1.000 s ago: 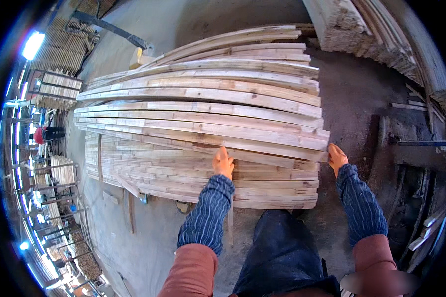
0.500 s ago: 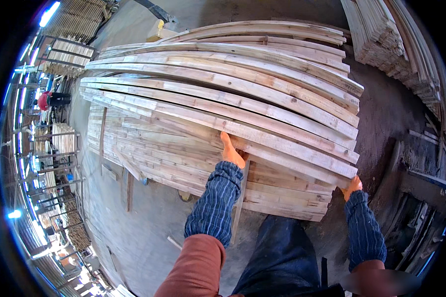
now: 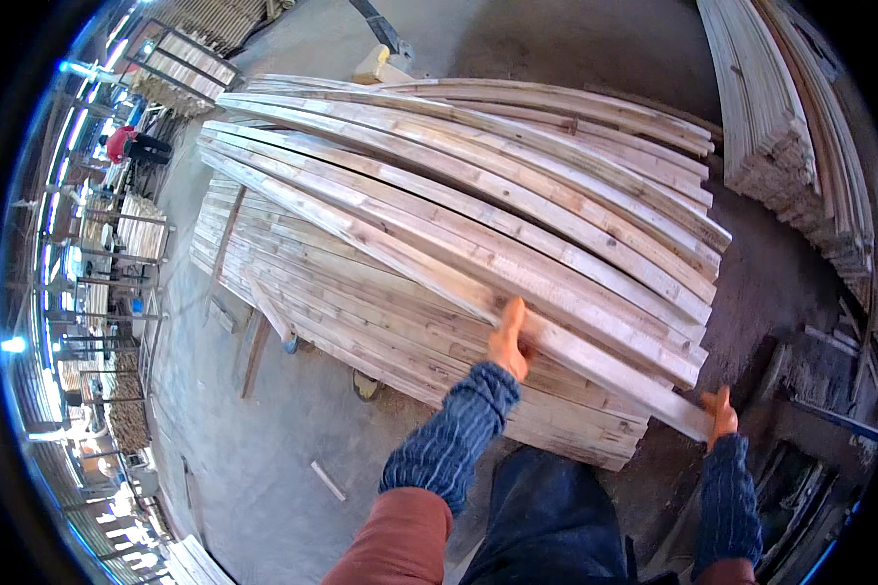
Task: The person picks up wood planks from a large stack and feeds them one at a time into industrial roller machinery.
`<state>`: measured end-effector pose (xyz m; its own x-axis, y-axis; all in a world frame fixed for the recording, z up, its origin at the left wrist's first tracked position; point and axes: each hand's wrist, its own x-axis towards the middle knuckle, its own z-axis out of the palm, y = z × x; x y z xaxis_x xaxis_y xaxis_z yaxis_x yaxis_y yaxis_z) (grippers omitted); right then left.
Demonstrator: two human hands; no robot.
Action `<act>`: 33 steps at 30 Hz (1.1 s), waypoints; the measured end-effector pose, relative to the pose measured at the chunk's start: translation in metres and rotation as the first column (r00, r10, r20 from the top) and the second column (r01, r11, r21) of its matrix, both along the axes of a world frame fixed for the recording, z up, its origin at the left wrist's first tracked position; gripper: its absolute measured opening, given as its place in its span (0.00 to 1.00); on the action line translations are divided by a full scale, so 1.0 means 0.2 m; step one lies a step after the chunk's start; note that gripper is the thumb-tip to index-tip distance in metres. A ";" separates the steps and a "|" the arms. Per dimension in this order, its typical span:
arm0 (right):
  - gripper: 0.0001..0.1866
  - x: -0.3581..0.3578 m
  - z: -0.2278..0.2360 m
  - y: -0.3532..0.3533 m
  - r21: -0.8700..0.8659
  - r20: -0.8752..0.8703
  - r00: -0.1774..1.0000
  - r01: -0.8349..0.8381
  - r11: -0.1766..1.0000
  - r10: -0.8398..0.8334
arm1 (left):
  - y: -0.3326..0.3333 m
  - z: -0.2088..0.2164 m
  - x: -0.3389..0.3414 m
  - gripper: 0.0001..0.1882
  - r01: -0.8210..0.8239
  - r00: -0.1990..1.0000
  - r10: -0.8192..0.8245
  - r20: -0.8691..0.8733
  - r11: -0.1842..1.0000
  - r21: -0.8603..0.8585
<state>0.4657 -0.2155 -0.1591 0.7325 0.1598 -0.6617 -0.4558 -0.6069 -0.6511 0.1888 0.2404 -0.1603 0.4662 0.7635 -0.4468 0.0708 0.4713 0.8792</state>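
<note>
A long pale wooden plank (image 3: 615,369) lies slantwise in front of me, along the near side of several loose planks (image 3: 478,219). My left hand (image 3: 509,343) is closed round its near edge, thumb on the upper face and fingers hidden underneath. At the plank's right end, my right hand (image 3: 721,415) grips the tip with the thumb raised. Toward its right half the held plank stands apart from the neighbouring planks. Below it lies a flat layer of planks (image 3: 332,302) set side by side.
Tall plank stacks (image 3: 776,146) stand at the far right. A crosswise wooden strip (image 3: 226,234) lies on the layer's left part. A loose stick (image 3: 328,481) is on the concrete floor. Far left, a person in red (image 3: 122,144) stands near racks of timber (image 3: 141,229).
The plank in my hands has come nearer to me at its right end, opening a gap from the others. Both hands have moved with it, and the view has turned slightly.
</note>
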 end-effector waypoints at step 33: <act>0.58 -0.71 1.48 -0.50 0.209 -0.321 0.542 -0.760 0.616 0.777 | 0.39 1.09 -0.31 0.53 0.795 -0.491 -0.403 -0.772 -0.569 -0.209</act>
<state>0.3240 -0.3149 0.1374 0.0371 0.5813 -0.8128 -0.0203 -0.8128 -0.5822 0.1266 0.3186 0.0570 0.5371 -0.3017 -0.7877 0.0278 -0.9270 0.3741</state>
